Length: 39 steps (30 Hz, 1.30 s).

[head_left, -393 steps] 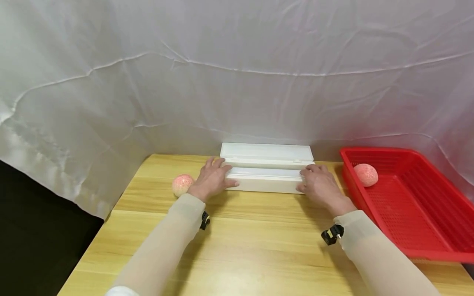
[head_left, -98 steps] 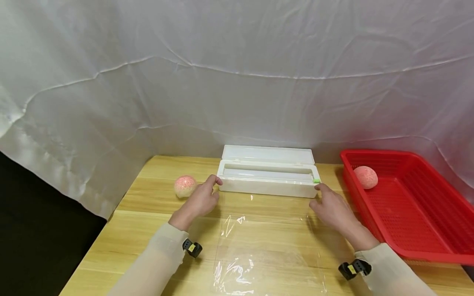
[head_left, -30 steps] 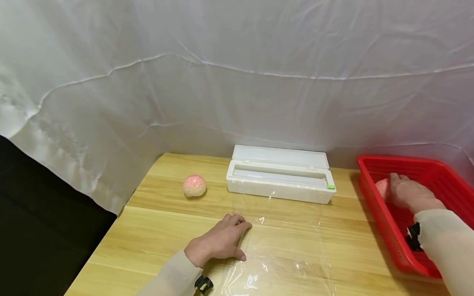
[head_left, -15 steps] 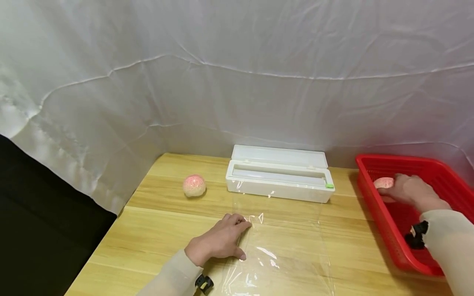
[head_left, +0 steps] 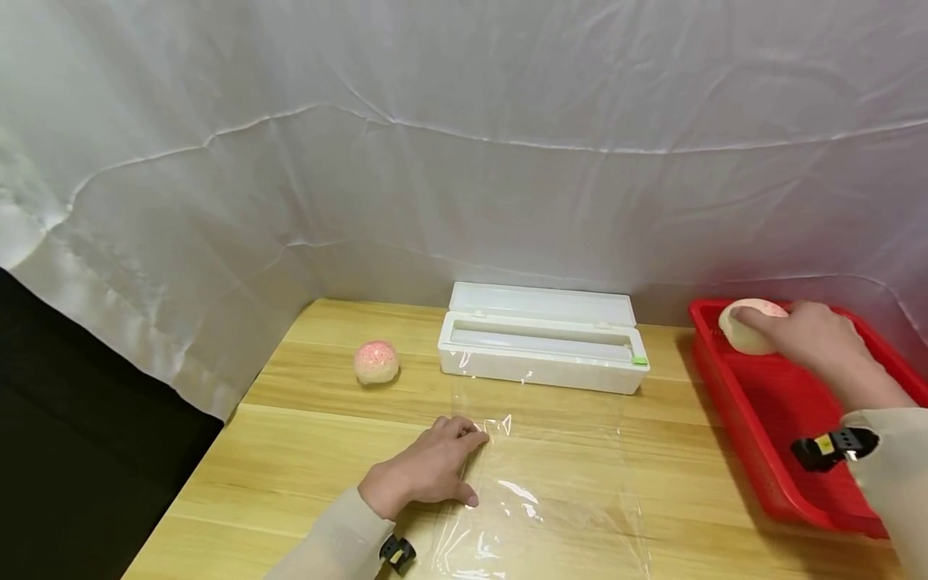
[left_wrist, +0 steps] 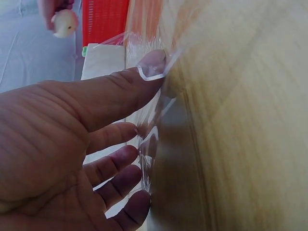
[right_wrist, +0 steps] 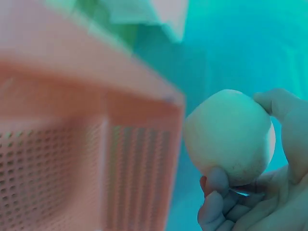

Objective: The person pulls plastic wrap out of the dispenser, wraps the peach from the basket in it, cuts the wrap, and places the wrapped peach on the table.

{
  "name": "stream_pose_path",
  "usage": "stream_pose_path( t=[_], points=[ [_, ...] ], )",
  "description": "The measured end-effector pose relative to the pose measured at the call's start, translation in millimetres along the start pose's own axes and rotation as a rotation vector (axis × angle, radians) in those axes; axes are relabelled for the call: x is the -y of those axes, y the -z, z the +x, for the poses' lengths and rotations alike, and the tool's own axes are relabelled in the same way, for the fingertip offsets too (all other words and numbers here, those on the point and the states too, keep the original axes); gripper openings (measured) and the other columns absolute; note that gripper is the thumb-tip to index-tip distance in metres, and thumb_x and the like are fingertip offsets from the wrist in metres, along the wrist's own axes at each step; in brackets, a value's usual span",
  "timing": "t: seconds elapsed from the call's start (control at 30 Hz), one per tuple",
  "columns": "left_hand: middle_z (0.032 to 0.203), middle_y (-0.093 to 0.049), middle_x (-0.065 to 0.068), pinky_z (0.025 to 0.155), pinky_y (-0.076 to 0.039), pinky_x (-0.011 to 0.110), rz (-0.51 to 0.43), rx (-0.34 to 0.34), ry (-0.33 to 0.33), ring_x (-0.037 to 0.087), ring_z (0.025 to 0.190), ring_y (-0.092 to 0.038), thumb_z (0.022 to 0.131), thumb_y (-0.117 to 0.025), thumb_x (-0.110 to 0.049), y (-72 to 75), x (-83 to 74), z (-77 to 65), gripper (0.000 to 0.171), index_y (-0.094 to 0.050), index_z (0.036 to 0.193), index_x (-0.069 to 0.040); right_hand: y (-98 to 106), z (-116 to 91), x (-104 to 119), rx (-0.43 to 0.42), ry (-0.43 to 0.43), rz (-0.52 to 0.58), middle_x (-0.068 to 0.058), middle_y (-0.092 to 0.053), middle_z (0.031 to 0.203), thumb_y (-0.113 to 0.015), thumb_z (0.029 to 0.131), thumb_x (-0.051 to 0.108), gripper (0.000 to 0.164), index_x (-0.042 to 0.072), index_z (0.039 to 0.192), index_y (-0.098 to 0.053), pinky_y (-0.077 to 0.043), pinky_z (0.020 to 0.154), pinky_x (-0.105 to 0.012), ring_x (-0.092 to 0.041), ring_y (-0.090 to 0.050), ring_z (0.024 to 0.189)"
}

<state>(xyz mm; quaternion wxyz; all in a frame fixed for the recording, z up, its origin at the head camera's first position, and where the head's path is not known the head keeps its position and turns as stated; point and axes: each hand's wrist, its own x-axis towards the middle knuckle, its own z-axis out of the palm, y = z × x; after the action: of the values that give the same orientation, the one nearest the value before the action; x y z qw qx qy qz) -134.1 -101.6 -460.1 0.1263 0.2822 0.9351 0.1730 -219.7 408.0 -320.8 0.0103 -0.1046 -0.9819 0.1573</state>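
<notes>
My right hand (head_left: 819, 342) grips a pink-and-cream peach (head_left: 747, 332) just above the red basket's back left part. In the right wrist view, thumb and fingers curl round the peach (right_wrist: 226, 134). My left hand (head_left: 428, 467) rests at the left edge of a clear sheet of cling film (head_left: 551, 475) on the table. In the left wrist view, the thumb and loosely bent fingers (left_wrist: 110, 142) touch the film's edge, spread apart. The film runs forward from a white cling film box (head_left: 540, 373) with its lid raised.
A second peach (head_left: 376, 362) sits on the wooden table (head_left: 326, 435), left of the box. The red basket (head_left: 732, 435) stands at the right. Grey fabric (head_left: 464, 201) hangs behind. A green slider (head_left: 639, 361) sits at the box's right end.
The film was drawn out from the box earlier, and the left hand moved onto its edge. The right hand went into the basket, took hold of the peach and has raised it.
</notes>
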Motion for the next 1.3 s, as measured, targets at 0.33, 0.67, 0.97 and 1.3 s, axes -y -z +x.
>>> stream_pose_path(
  t=[0.33,0.67,0.97,1.3],
  points=[
    [0.147,-0.052,0.004,0.112,-0.044,0.040,0.003,0.006,-0.007,0.021,0.129,-0.047,0.078,-0.093,-0.041,-0.2,0.4,1.5,0.088,-0.055,0.153,-0.015,-19,-42,66,-0.036,0.157,0.112,-0.035,-0.057,0.126,-0.060,0.095,0.071,0.095,-0.009,0.143,-0.042,-0.050,0.078,-0.057,-0.051,-0.056,0.104],
    [0.147,-0.052,0.005,0.113,-0.044,0.040,0.002,0.007,-0.003,0.022,0.129,-0.047,0.078,-0.092,-0.041,1.9,1.9,2.4,0.089,-0.053,0.154,-0.014,-98,-117,146,0.025,0.445,0.152,-0.015,-0.069,0.109,-0.089,0.081,0.051,0.072,-0.001,0.124,-0.062,-0.057,0.066,-0.040,-0.026,-0.065,0.085],
    [0.149,-0.051,0.006,0.115,-0.044,0.041,0.006,0.006,0.008,0.023,0.131,-0.047,0.079,-0.092,-0.040,2.7,1.1,5.2,0.089,-0.053,0.155,-0.014,-162,-183,170,0.165,0.604,0.068,0.009,-0.058,0.098,-0.089,0.072,0.063,0.068,0.018,0.114,-0.062,-0.050,0.063,-0.026,-0.004,-0.054,0.075],
    [0.149,-0.051,0.008,0.115,-0.044,0.042,-0.002,0.010,0.013,0.024,0.132,-0.046,0.080,-0.092,-0.039,3.4,-0.3,4.6,0.089,-0.053,0.155,-0.013,-182,-198,167,0.148,0.702,0.019,0.009,-0.052,0.096,-0.087,0.072,0.067,0.069,0.018,0.113,-0.060,-0.051,0.064,-0.028,-0.004,-0.054,0.074]
  ],
)
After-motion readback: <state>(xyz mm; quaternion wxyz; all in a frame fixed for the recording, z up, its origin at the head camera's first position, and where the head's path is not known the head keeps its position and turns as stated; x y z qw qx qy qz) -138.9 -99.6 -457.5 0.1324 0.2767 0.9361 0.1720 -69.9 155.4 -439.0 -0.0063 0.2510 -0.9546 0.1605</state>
